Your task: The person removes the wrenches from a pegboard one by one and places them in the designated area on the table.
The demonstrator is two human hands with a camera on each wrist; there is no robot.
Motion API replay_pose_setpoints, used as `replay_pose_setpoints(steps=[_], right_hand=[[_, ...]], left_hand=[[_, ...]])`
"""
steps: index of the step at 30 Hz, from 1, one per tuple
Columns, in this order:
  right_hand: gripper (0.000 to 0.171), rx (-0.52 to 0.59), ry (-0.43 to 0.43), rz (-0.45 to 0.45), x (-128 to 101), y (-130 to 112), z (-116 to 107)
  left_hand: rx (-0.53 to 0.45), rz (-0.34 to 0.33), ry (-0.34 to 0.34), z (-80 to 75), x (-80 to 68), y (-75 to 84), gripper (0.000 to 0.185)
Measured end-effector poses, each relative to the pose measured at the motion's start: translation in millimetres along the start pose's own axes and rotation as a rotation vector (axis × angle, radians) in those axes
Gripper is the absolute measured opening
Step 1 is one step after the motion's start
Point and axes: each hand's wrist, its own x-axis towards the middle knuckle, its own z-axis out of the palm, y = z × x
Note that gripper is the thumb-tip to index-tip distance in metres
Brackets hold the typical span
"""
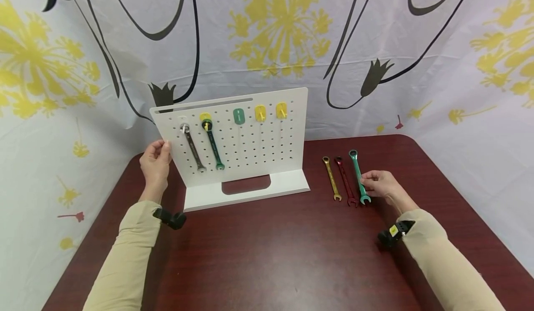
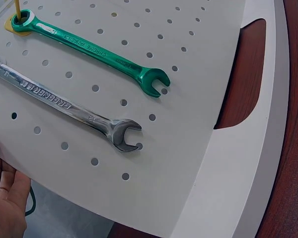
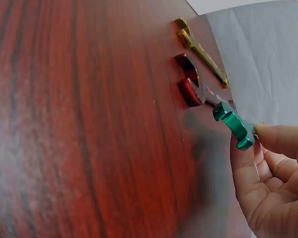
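A white pegboard stand [image 1: 250,149] is upright on the dark red table [image 1: 271,255]. A silver wrench [image 1: 193,149] and a dark green wrench [image 1: 213,146] hang on it; both also show in the left wrist view, silver wrench [image 2: 64,106] and green wrench [image 2: 94,49]. My left hand [image 1: 162,151] grips the board's left edge, with the palm [image 2: 5,198] behind it. To the right lie a gold wrench [image 1: 331,178], a red wrench [image 1: 345,181] and a teal wrench [image 1: 358,174]. My right hand [image 1: 364,180] pinches the teal wrench [image 3: 233,126] near its open end.
Three hooks on the board carry nothing: a green one [image 1: 238,116] and two yellow ones [image 1: 260,112] [image 1: 281,110]. A flower-patterned sheet [image 1: 375,47] closes off the back and sides. The table's rounded far corner [image 1: 410,142] is close behind the loose wrenches.
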Motion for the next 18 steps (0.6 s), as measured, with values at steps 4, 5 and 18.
replay_pose_setpoints(steps=[4, 5, 18], right_hand=[[0.037, -0.01, -0.003, 0.001, 0.9, 4.6, -3.4], [0.036, -0.003, -0.007, -0.003, 1.6, 6.4, -4.6], [0.033, -0.1, 0.012, 0.036, 1.0, 3.4, -0.3]], left_hand=[[0.001, 0.0, 0.0, -0.1, 0.4, -0.4, 0.007], [0.004, 0.0, -0.001, -0.1, 0.4, -0.5, 0.008], [0.037, -0.012, -0.003, 0.4, 1.6, -1.9, 0.01]])
